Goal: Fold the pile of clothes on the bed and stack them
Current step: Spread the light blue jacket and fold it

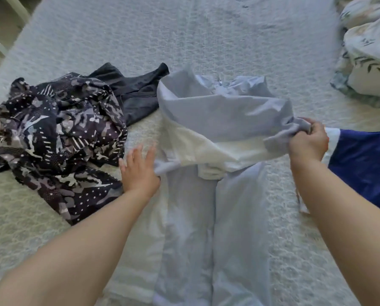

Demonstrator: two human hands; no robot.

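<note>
Right hand (307,141) fingers curled, gripping bunched edge of pale blue garment (217,129), lifted off bed (206,40). Left hand (139,171) fingers straight and spread, resting at garment's opposite edge. Garment spans between hands, legs trailing toward viewer. Left of left fingers: camo cloth (56,138), black cloth (136,89). Right of right fingers: navy cloth (365,166), floral bedding (370,54).

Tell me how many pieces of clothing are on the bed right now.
4: a patterned garment at left, a black one behind it, a pale blue one in the hands, a dark blue one at right. Others may be hidden.
</note>
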